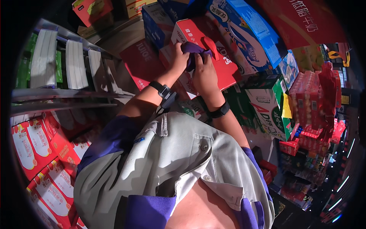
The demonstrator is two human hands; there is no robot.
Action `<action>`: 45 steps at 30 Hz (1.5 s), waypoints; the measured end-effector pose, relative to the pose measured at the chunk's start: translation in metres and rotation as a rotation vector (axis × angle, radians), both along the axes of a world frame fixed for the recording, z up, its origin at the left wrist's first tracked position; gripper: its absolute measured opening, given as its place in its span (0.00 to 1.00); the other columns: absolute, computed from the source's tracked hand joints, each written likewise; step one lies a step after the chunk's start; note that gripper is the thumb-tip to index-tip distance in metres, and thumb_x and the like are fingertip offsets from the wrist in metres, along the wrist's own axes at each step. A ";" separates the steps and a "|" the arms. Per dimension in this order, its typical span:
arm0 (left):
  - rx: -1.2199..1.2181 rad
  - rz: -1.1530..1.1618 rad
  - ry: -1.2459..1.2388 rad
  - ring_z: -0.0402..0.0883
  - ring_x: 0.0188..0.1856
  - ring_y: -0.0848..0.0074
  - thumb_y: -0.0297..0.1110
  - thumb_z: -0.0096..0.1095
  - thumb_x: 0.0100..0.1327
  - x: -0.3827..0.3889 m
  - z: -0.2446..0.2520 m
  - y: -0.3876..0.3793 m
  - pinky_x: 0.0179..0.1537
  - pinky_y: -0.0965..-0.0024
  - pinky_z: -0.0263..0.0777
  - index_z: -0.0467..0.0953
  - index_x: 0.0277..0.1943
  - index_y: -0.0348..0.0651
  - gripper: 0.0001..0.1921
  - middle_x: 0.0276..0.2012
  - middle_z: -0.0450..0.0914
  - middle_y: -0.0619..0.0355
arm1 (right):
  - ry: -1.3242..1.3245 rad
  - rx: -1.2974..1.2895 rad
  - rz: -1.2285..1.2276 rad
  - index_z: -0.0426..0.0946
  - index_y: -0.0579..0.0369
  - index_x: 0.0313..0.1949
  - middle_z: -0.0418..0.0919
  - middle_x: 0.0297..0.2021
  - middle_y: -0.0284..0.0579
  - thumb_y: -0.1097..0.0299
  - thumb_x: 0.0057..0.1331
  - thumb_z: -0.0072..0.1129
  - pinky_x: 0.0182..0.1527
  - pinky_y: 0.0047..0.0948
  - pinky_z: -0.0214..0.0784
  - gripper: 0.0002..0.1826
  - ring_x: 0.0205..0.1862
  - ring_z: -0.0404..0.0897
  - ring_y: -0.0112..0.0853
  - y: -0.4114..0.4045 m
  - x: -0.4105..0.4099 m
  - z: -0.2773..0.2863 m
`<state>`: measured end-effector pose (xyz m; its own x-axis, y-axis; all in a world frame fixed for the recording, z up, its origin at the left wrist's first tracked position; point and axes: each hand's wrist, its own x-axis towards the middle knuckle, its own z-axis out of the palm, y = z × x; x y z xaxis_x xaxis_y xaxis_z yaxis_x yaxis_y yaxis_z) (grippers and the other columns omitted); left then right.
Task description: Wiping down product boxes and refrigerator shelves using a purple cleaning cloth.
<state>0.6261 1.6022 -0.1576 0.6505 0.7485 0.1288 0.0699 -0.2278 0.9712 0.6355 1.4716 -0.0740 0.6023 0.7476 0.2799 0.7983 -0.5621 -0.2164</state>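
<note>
A crumpled purple cloth (pixel 193 48) is bunched between my two hands. The fingers of my left hand (pixel 180 58) pinch its left side, and the fingertips of my right hand (pixel 204 71) press into its right edge. Directly beneath is a red and white drink carton (pixel 226 70) bearing printed writing. A red carry handle (pixel 211 48) stands up from the carton's top, just right of the cloth. Part of the carton's top is hidden by my hands. Both wrists wear black bands.
Left of my arms stands a metal shelf rack (pixel 65 93) with stacked boxes. Red gift cartons (pixel 34 143) lie below it. Blue cartons (pixel 248 34) stand beyond the red one, a green and white carton (pixel 268 108) at right. Shrink-wrapped red packs (pixel 307 97) are piled farther right.
</note>
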 end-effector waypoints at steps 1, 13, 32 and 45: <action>-0.005 -0.001 -0.002 0.74 0.56 0.49 0.31 0.62 0.61 0.002 0.007 0.002 0.55 0.57 0.68 0.68 0.55 0.33 0.22 0.49 0.75 0.35 | -0.118 0.011 -0.004 0.70 0.59 0.57 0.70 0.54 0.64 0.71 0.58 0.54 0.57 0.52 0.67 0.25 0.58 0.71 0.56 0.004 0.002 -0.005; 0.714 -0.381 -0.113 0.76 0.52 0.51 0.21 0.56 0.60 -0.027 0.022 -0.008 0.52 0.59 0.74 0.71 0.60 0.42 0.23 0.56 0.65 0.47 | 0.015 -0.245 -0.124 0.66 0.67 0.52 0.60 0.64 0.73 0.49 0.55 0.66 0.62 0.69 0.54 0.37 0.67 0.60 0.66 -0.021 -0.029 -0.001; 0.472 -0.146 -0.185 0.74 0.54 0.53 0.21 0.66 0.50 0.027 -0.007 0.100 0.56 0.59 0.71 0.78 0.56 0.49 0.27 0.54 0.68 0.47 | -0.182 -0.195 -0.097 0.78 0.62 0.48 0.65 0.63 0.67 0.68 0.64 0.48 0.67 0.52 0.56 0.17 0.67 0.61 0.62 0.092 0.018 -0.014; 0.641 -0.752 -0.278 0.69 0.59 0.48 0.26 0.58 0.57 -0.028 0.044 0.036 0.61 0.53 0.65 0.69 0.65 0.45 0.30 0.60 0.65 0.40 | -0.011 0.128 -0.111 0.81 0.61 0.41 0.77 0.52 0.56 0.70 0.49 0.65 0.58 0.47 0.69 0.18 0.58 0.74 0.54 0.006 -0.004 -0.015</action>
